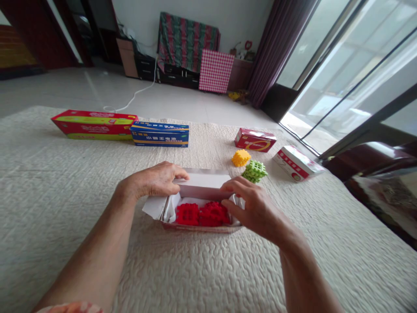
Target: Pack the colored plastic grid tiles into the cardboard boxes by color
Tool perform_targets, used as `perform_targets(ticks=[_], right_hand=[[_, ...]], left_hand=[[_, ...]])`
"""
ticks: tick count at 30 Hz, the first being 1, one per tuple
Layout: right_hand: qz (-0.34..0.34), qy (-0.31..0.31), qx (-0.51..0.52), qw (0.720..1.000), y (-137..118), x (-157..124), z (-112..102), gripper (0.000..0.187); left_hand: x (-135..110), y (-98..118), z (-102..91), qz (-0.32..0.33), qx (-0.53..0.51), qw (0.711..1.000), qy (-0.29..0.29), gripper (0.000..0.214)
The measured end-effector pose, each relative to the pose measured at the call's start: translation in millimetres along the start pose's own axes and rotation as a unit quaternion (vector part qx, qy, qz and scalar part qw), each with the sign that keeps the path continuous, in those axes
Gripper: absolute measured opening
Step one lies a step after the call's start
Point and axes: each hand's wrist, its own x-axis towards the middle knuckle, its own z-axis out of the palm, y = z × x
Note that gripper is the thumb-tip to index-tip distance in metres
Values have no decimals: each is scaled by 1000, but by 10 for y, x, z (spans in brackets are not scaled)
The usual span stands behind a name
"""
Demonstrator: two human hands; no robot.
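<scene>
A small open cardboard box point(202, 188) with white inner flaps lies on the quilted cream cover in front of me. Two red lattice-like plastic toys point(202, 214) sit inside it. My left hand point(155, 180) rests on the box's left side, fingers curled and pinching the far flap's left end. My right hand point(253, 205) grips the right end of the box, fingers bent over the flap and the box's right edge. Just beyond the box lie a yellow lattice toy point(241, 158) and a green lattice toy point(254, 171).
A long red box point(94, 124) and a blue box point(160, 134) lie at the far edge of the cover. Two red-and-white boxes point(255, 140) point(297, 162) lie to the right. Beyond is tiled floor, a checked board and glass doors.
</scene>
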Motion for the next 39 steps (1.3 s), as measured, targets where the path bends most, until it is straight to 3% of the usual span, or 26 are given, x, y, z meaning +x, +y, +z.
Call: perform_targets(ticks=[3, 7, 11, 15, 19, 22, 27, 30, 35, 39], right_hand=[[6, 92, -16, 996, 131, -22, -83, 16], [69, 185, -46, 979, 311, -102, -84, 19], [147, 230, -85, 958, 388, -251, -54, 25], [200, 237, -60, 949, 346, -411, -8, 32], [215, 253, 13, 943, 204, -510, 111, 36], [188, 279, 81, 938, 86, -559, 234, 38], [170, 370, 49, 912, 65, -651, 448, 41], [197, 370, 61, 906, 139, -682, 532, 42], [192, 346, 119, 910, 112, -606, 450, 36], [152, 309, 146, 928, -15, -514, 351, 28]], left_hand=[[3, 12, -15, 23, 2, 1000, 9, 42], [-14, 32, -20, -4, -1, 996, 90, 43], [-105, 8, 67, -40, -6, 976, 216, 41], [-283, 36, 221, -74, -29, 955, 287, 39], [-450, 139, 336, -114, -47, 943, 308, 39], [-514, 167, 387, -156, -53, 928, 334, 42], [-532, 72, 440, -226, -57, 901, 367, 40], [-516, -1, 432, -257, -79, 887, 377, 34], [-434, -30, 350, -250, -159, 872, 389, 34], [-366, 88, 310, -193, -264, 880, 345, 39]])
